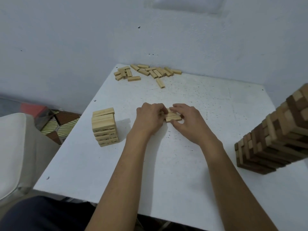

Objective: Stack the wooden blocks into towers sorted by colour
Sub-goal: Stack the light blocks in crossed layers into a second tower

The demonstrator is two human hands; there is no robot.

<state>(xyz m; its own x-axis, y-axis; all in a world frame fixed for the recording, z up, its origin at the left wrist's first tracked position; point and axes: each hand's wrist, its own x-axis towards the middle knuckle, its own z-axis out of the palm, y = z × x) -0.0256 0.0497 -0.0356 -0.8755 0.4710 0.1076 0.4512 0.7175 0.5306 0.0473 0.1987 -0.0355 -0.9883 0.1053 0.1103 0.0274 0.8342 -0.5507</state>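
A small group of light wooden blocks (173, 117) lies side by side in the middle of the white table (166, 164). My left hand (150, 118) pinches their left end with curled fingers. My right hand (188, 120) grips them from the right, thumb at the near side. A short tower of light blocks (104, 126) stands to the left. A tall tower of mixed dark and light blocks (280, 135) stands at the right edge. Several loose light blocks (146, 72) lie scattered at the far edge of the table.
A grey wall runs close behind the table. A white cushioned seat (15, 147) is at the left, with patterned floor tiles (58, 124) beyond it. My dark trouser leg (41, 215) shows under the near table edge.
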